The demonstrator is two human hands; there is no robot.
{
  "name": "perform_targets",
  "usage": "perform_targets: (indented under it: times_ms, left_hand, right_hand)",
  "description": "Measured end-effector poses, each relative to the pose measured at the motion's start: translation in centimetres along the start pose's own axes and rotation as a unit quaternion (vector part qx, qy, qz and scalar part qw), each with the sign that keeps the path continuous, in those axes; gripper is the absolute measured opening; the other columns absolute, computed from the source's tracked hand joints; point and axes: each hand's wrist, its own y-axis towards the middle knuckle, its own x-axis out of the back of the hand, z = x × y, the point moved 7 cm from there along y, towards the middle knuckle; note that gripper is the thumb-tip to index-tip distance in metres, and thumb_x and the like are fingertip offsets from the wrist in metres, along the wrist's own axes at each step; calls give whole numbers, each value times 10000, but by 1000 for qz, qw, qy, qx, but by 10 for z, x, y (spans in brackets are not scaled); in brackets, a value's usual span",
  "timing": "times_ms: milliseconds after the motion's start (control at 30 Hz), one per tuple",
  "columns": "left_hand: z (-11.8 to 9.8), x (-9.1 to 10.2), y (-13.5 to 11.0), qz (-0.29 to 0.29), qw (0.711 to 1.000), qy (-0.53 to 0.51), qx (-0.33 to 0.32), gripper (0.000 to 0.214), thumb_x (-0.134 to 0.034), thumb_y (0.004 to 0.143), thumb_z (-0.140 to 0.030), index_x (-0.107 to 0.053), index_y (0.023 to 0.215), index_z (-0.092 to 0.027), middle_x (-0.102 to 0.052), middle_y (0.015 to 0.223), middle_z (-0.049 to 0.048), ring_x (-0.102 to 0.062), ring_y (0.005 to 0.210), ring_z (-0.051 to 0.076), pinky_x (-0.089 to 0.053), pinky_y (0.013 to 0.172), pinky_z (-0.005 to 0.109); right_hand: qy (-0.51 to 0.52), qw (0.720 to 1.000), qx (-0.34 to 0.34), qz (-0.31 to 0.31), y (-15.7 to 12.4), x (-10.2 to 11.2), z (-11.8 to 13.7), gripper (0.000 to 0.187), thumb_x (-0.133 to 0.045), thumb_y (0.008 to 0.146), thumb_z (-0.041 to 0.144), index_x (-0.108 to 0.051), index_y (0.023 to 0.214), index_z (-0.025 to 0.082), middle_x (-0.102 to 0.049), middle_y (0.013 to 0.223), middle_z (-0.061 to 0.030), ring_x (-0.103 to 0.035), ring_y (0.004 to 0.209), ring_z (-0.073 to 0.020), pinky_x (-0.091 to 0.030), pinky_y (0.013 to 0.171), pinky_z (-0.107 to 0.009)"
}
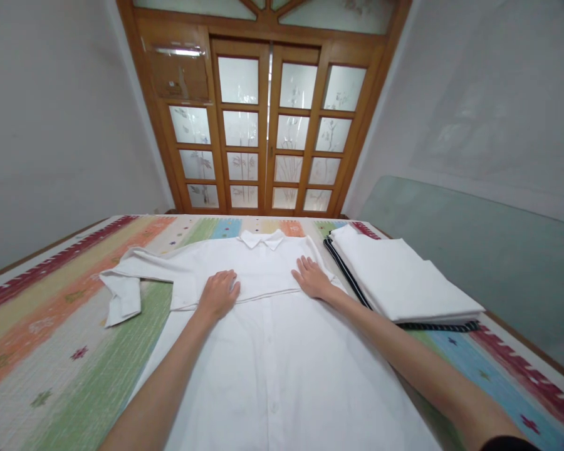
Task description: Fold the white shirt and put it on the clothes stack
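A white collared shirt [267,351] lies spread flat on a striped, multicoloured bedcover [51,326], collar [262,238] at the far end. One sleeve is folded across the chest; the other sleeve [122,285] sticks out to the left. My left hand [219,293] rests on the folded sleeve, fingers curled under and pressed down. My right hand [311,275] lies flat on the same fold, fingers stretched out and holding nothing.
A stack of folded clothes [404,282], white on top with a dark striped piece beneath, sits to the right of the shirt. A wooden door with frosted glass panes [267,125] stands beyond the bed. Walls close in on both sides.
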Motion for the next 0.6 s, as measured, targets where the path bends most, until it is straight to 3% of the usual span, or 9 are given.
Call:
perform_targets:
  times_ms: [233, 333, 467, 600]
  left_hand:
    - [-7, 8, -2, -13, 1000, 21, -5, 284, -411, 890, -223, -657, 1010, -146, -702, 1059, 132, -628, 1029, 252, -476, 911, 376]
    - [-7, 8, -3, -17, 999, 28, -5, 282, -402, 890, -219, -664, 966, -151, -709, 1022, 125, -634, 984, 254, -482, 887, 372]
    - [-5, 7, -4, -16, 999, 39, 2, 278, -399, 890, -221, -665, 936, -159, -709, 994, 122, -637, 952, 254, -486, 868, 368]
    - [-4, 6, -5, -17, 999, 40, 4, 277, -400, 890, -226, -666, 929, -158, -708, 984, 125, -640, 946, 256, -489, 857, 367]
  right_hand:
    - [-37, 991, 116, -62, -88, 13, 33, 544, -254, 996, 290, -423, 1402, -30, -381, 1477, -225, -314, 1406, -266, -259, 1153, -394]
    - [-50, 993, 88, -52, -116, 19, 35, 497, -293, 978, 263, -509, 1344, 5, -498, 1394, -213, -442, 1327, -259, -366, 1090, -363]
    - [-52, 997, 32, -36, -122, 23, 29, 474, -344, 962, 244, -525, 1324, -2, -514, 1376, -219, -473, 1296, -258, -389, 1056, -319]
    - [-55, 997, -15, -53, -101, 26, 14, 492, -361, 976, 279, -502, 1314, -50, -495, 1372, -259, -428, 1318, -305, -329, 1091, -362]
